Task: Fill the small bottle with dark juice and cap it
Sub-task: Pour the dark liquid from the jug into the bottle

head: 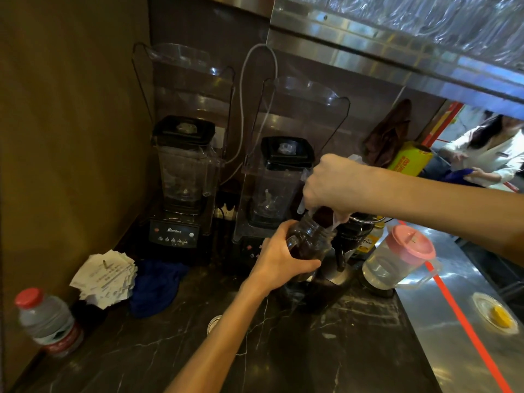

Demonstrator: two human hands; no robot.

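Note:
My left hand [279, 260] grips a small clear bottle [310, 239] that holds dark juice, tilted a little and raised above the dark marble counter [312, 350]. Above it, my right hand [330, 184] holds a clear plastic container [320, 215] tipped mouth-down, its dark contents meeting the bottle's open neck. Most of that container is hidden by my fingers. A small round lid-like thing [213, 323] lies on the counter beside my left forearm; I cannot tell if it is the cap.
Two blenders [181, 182] [279, 188] stand at the back. A receipt stack [106, 277], blue cloth [156, 285] and water bottle [46, 321] are at left. A pink-lidded pitcher [397, 258], steel counter [442, 350] and saucer [494, 313] are at right. A person sits beyond.

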